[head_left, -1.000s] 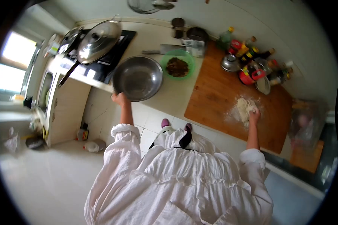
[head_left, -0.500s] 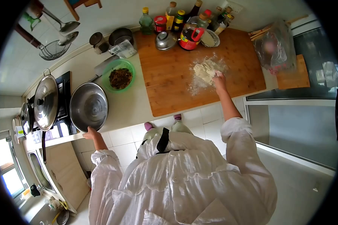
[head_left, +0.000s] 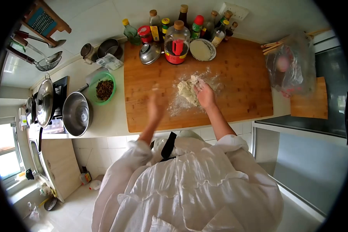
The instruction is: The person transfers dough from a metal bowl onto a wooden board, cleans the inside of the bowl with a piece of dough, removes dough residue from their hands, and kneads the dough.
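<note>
A rough, pale lump of dough lies in scattered flour on the wooden board. Against its right side rests my right hand, open, with floury fingers apart. My left hand is above the board to the left of the dough, touching nothing that I can see. Motion smears its fingers, so their pose is unclear. Left of the board, on the counter, stands the steel basin, with no hand on it.
A green bowl of dark chopped filling sits beside the board. Along the back are a metal lid, a red-labelled jug, a bowl of white powder and several bottles. A lidded pan is at far left, a plastic bag at right.
My left hand has left the basin's rim and moved right, over the board. My right hand has opened out beside the dough. The camera view has shifted.
</note>
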The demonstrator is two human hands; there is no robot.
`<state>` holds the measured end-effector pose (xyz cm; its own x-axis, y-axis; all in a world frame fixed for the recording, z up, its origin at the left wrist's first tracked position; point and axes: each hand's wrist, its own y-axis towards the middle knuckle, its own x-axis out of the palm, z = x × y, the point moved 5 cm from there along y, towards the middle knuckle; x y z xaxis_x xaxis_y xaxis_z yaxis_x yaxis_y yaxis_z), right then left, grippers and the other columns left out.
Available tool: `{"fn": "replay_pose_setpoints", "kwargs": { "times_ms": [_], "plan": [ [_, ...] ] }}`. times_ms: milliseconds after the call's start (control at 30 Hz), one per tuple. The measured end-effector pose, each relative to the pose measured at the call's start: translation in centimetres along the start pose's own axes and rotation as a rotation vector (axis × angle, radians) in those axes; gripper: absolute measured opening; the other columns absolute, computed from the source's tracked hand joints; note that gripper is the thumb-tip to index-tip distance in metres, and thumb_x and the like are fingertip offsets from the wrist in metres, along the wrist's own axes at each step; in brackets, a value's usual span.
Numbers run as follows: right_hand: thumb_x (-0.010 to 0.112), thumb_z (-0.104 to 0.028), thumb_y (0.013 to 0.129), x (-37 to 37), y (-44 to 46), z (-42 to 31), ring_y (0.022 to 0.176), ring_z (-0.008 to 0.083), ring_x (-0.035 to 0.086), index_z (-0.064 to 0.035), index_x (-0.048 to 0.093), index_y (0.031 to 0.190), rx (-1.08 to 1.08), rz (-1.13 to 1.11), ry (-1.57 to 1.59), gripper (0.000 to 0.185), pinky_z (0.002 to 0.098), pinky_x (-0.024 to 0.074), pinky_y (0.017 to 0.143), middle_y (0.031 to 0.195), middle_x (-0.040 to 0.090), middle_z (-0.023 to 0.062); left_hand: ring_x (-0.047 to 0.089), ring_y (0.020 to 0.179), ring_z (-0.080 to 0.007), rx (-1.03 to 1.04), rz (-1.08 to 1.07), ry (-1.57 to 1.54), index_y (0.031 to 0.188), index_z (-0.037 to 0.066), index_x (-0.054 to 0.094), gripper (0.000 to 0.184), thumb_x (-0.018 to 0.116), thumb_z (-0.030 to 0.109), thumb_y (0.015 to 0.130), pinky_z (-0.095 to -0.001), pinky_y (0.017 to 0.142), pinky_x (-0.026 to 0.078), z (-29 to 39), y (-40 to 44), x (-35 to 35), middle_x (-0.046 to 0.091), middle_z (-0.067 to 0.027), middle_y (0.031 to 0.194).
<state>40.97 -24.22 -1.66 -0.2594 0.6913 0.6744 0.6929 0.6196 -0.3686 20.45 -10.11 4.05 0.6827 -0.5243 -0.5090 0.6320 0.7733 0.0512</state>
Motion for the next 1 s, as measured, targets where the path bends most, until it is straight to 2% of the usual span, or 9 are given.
{"fn": "replay_pose_setpoints", "kwargs": {
  "times_ms": [100,200,333,467,700,733,867,900,1000],
  "plan": [
    [0.046,-0.050,0.094,2.0,-1.8,-1.8,0.113,0.0211,0.051,-0.0034,0.048,0.123,0.131,-0.134,0.233,0.054,0.0378,0.0407,0.101,0.129,0.049,0.0093,0.034,0.134,-0.0371,0.294,-0.081,-0.163,0.138,0.003,0.040,0.051,0.056,0.021,0.093,-0.0429,0.108,0.029,6.8,0.3,10.8,0.039,-0.0231,0.141],
    [0.041,-0.055,0.094,1.4,-2.6,-3.4,0.122,0.0231,0.046,-0.0032,0.040,0.137,0.186,0.084,0.182,0.067,0.0368,0.0362,0.104,0.135,0.047,0.0104,0.017,0.143,-0.0301,0.371,-0.354,0.018,0.142,0.002,0.034,0.054,0.047,0.028,0.098,-0.0437,0.115,0.012,9.8,0.5,16.2,0.028,-0.0201,0.150],
    [0.037,-0.059,0.094,1.4,-3.1,-5.1,0.125,0.0246,0.043,-0.0032,0.034,0.140,0.335,-0.113,0.249,0.073,0.0391,0.0324,0.107,0.141,0.041,0.0113,0.014,0.144,-0.0282,0.320,-0.452,0.122,0.144,0.003,0.030,0.056,0.036,0.037,0.100,-0.0492,0.114,0.004,9.2,1.8,17.1,0.026,-0.0180,0.151],
    [0.037,-0.062,0.092,-0.1,-2.6,-5.2,0.138,0.0259,0.028,-0.0031,0.022,0.146,0.274,-0.325,0.171,0.081,0.0390,0.0209,0.113,0.150,0.029,0.0098,0.015,0.144,-0.0283,0.293,-0.502,0.242,0.145,0.006,0.029,0.060,0.032,0.044,0.099,-0.0539,0.113,0.005,7.4,3.4,18.2,0.028,-0.0142,0.151],
    [0.035,-0.061,0.094,-0.3,-2.9,-7.2,0.136,0.0227,0.027,-0.0043,0.020,0.147,0.304,-0.247,0.120,0.079,0.0382,0.0232,0.111,0.153,0.021,0.0121,0.015,0.143,-0.0338,0.116,-0.262,0.370,0.142,0.004,0.035,0.055,0.034,0.039,0.100,-0.0506,0.114,0.007,5.6,5.5,17.3,0.026,-0.0197,0.150],
    [0.034,-0.062,0.094,-0.1,-2.3,-7.3,0.132,0.0237,0.032,-0.0044,0.020,0.147,0.271,-0.227,0.111,0.080,0.0386,0.0268,0.108,0.150,0.024,0.0137,0.016,0.142,-0.0358,0.125,-0.129,0.304,0.141,0.004,0.036,0.054,0.036,0.039,0.099,-0.0507,0.114,0.009,6.1,5.6,16.6,0.026,-0.0219,0.150],
    [0.034,-0.066,0.092,-0.6,-0.2,-6.3,0.114,0.0258,0.047,-0.0041,0.029,0.142,0.330,-0.156,0.094,0.080,0.0384,0.0390,0.098,0.133,0.041,0.0155,0.024,0.138,-0.0380,0.352,-0.303,-0.014,0.140,0.002,0.035,0.055,0.040,0.037,0.098,-0.0471,0.114,0.015,9.2,1.9,18.4,0.033,-0.0218,0.146],
    [0.034,-0.068,0.091,-0.9,0.6,-5.3,0.102,0.0243,0.054,-0.0052,0.036,0.134,0.362,0.083,0.082,0.076,0.0370,0.0441,0.091,0.118,0.049,0.0113,0.024,0.138,-0.0380,0.349,-0.299,-0.009,0.140,0.002,0.035,0.055,0.040,0.037,0.098,-0.0471,0.114,0.015,9.8,1.0,18.7,0.033,-0.0218,0.146],
    [0.036,-0.068,0.090,0.2,-0.8,-5.1,0.103,0.0231,0.053,-0.0047,0.038,0.130,0.349,-0.024,0.084,0.075,0.0380,0.0441,0.092,0.118,0.050,0.0100,0.029,0.136,-0.0380,0.316,-0.250,0.045,0.136,0.004,0.040,0.050,0.040,0.037,0.098,-0.0441,0.113,0.019,10.9,0.7,18.1,0.039,-0.0211,0.141]
  ]
}}
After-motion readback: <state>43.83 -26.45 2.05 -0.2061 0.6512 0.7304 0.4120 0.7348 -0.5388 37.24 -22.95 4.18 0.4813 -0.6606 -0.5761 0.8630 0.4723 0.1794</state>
